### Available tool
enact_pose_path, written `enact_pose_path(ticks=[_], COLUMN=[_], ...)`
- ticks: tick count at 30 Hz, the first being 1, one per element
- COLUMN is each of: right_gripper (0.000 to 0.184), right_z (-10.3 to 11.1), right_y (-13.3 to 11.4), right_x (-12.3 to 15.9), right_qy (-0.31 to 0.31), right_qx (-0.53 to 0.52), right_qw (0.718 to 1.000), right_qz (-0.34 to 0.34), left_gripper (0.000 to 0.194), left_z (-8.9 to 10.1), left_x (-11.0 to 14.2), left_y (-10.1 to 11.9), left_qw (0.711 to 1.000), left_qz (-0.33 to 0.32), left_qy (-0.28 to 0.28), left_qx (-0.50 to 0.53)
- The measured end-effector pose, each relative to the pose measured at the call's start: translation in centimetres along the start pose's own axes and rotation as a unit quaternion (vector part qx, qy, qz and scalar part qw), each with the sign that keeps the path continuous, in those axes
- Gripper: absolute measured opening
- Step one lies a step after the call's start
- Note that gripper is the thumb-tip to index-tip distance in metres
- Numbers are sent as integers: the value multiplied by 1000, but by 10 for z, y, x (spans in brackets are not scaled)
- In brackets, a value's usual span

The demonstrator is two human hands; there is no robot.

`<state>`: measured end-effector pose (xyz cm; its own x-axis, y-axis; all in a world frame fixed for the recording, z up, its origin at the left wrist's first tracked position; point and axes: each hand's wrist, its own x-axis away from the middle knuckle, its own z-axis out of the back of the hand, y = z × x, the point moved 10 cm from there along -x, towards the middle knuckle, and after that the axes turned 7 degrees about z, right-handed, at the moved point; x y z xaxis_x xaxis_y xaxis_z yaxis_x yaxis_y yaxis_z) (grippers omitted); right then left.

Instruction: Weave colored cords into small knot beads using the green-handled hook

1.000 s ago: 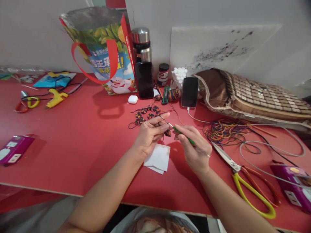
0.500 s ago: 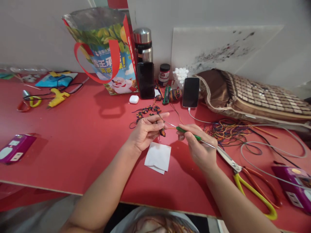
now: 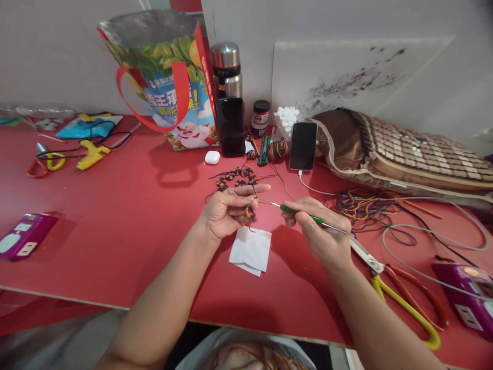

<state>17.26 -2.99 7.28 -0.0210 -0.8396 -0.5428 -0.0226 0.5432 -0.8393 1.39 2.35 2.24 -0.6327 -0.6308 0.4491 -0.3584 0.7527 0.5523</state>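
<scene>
My left hand (image 3: 227, 210) is closed on a small multicoloured crocheted piece (image 3: 250, 211), pinching it and its yarn above the red table (image 3: 127, 216). My right hand (image 3: 319, 234) grips a green-handled crochet hook (image 3: 298, 213) whose metal tip points left toward that piece. More small crocheted rounds (image 3: 235, 180) lie on the table just beyond my left hand. A white paper square (image 3: 251, 249) lies under and between my hands.
Loose multicoloured yarn (image 3: 360, 208), yellow-handled scissors (image 3: 396, 288) and a purple power strip (image 3: 468, 300) lie right. A printed bag (image 3: 165, 82), flask (image 3: 227, 69), dark phone (image 3: 230, 126), charging phone (image 3: 302, 146), earbud case (image 3: 212, 157) stand behind. A glue gun (image 3: 89, 155) and purple strip (image 3: 23, 235) lie left.
My right hand has drawn the hook back to the right and slightly down. My left hand has shifted a little left, and the crocheted piece hangs lower from its fingers.
</scene>
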Motion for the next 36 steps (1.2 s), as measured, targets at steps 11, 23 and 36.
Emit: enact_pose_path(ticks=[11, 23, 36], right_gripper=[16, 19, 21], right_z=[4, 4, 3], right_y=[16, 35, 41], right_x=[0, 7, 9], right_qy=[33, 144, 145], right_qx=[-99, -154, -150], right_qw=[992, 968, 967], right_qz=[-68, -132, -148], left_gripper=[36, 31, 28], left_z=[0, -11, -10], left_x=[0, 4, 7], left_y=[2, 13, 19], left_qw=[1000, 976, 967], left_qz=[-15, -176, -198], left_qy=[-4, 73, 100], left_qx=[-24, -103, -124])
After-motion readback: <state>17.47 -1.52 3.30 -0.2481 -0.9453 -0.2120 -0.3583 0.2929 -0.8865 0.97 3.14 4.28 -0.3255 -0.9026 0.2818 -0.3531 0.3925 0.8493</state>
